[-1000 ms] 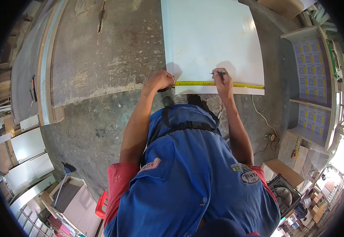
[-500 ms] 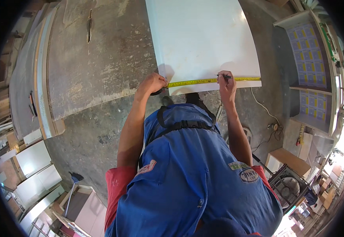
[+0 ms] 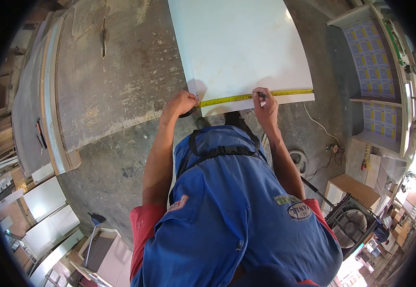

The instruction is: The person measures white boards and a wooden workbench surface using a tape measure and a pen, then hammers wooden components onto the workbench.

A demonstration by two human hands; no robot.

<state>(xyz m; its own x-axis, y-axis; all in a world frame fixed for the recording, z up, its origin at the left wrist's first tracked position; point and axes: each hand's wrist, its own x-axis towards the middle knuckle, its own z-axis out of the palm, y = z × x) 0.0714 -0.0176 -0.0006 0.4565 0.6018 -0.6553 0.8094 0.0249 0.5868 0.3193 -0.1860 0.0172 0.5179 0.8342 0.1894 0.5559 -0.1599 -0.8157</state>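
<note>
A large white panel [image 3: 239, 45] lies flat on the floor in front of me. A yellow tape measure [image 3: 232, 99] is stretched along its near edge. My left hand [image 3: 181, 104] grips the tape's dark case at the panel's near left corner. My right hand [image 3: 264, 104] holds a pencil [image 3: 261, 96] with its tip on the panel, right beside the tape, about two thirds along the edge. My blue overalls fill the lower middle of the view.
A big grey worn board [image 3: 107, 81] lies to the left of the panel. White cabinet parts [image 3: 45, 210] stand at the lower left. A black fan [image 3: 353, 225], a brown box [image 3: 353, 186] and a cable [image 3: 320, 126] sit at the right, with shelves [image 3: 377, 76] beyond.
The view has shifted, so the panel now sits a little higher and further left. Both hands stay on the panel's near edge, with the tape and pencil held as before.
</note>
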